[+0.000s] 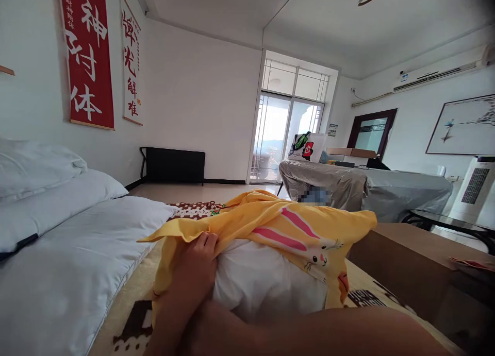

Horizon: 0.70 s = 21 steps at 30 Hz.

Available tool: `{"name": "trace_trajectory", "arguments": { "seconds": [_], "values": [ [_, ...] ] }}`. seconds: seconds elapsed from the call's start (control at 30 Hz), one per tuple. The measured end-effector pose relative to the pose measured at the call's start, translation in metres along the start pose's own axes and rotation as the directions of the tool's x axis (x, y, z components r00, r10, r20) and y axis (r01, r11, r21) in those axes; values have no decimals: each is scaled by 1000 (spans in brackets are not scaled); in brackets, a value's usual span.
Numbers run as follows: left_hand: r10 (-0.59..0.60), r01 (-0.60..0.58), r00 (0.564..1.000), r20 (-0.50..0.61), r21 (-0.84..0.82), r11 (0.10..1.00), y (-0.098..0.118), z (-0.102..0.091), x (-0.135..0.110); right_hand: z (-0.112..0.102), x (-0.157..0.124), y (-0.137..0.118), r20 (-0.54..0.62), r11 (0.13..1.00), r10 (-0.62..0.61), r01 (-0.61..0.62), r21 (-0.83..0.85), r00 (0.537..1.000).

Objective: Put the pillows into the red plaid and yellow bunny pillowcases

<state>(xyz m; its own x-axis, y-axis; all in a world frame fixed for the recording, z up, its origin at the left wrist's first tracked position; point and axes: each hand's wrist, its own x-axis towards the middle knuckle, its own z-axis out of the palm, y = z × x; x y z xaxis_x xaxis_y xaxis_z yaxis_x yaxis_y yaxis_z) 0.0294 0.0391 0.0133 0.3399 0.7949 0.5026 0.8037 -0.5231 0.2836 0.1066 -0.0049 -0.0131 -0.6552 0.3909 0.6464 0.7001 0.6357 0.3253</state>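
A white pillow (266, 281) lies in front of me, partly covered by a yellow pillowcase (294, 227) printed with a pink-eared rabbit. My left hand (197, 268) is closed on the pillowcase's open edge at the pillow's left end, its thumb on top of the cloth. My right forearm (317, 333) crosses the bottom of the view from the right, below the pillow. Its hand is hidden behind my left arm, so its fingers do not show.
A white mattress (77, 263) with white pillows (34, 165) lies on the left against the wall. A brown cardboard box (406, 263) stands on the right. Beyond are a grey-covered table (367, 191), a patterned rug (131, 294) and balcony doors (282, 134).
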Motion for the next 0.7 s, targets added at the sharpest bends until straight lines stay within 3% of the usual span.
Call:
{"name": "trace_trajectory", "arguments": {
  "seconds": [0.03, 0.07, 0.1, 0.13, 0.23, 0.33, 0.47, 0.57, 0.7],
  "values": [
    [-33, 33, 999, -13, 13, 999, -4, 1, 3, -11, -10, 5, 39, 973, -227, 228, -26, 973],
    [-59, 60, 998, -27, 34, 998, -8, 3, 6, -22, -17, 10, 83, 916, -388, 394, -80, 918],
    [-78, 80, 996, -46, 53, 995, -11, 5, 8, -32, -23, 16, 111, 866, -467, 479, -140, 877],
    [-92, 96, 993, -69, 65, 993, -12, 9, 10, -40, -28, 23, 135, 836, -485, 503, -219, 864],
    [-104, 110, 985, -141, 36, 993, -12, 19, 14, -49, -33, 45, 109, 859, -242, 265, -437, 964],
    [-106, 108, 963, -247, -8, 994, -10, 24, 14, -37, -36, 65, 122, 838, -68, 123, -532, 990],
    [-1, 35, 872, -490, 60, 998, -12, 21, 9, -16, -44, 71, 194, 882, -52, 136, -450, 980],
    [112, 4, 798, -591, 192, 981, -16, 16, 6, -10, -47, 65, 229, 893, -60, 155, -423, 972],
    [52, 123, 800, -598, 249, 961, -24, 18, 9, -8, -44, 63, 282, 886, -70, 189, -423, 957]
  ]
}}
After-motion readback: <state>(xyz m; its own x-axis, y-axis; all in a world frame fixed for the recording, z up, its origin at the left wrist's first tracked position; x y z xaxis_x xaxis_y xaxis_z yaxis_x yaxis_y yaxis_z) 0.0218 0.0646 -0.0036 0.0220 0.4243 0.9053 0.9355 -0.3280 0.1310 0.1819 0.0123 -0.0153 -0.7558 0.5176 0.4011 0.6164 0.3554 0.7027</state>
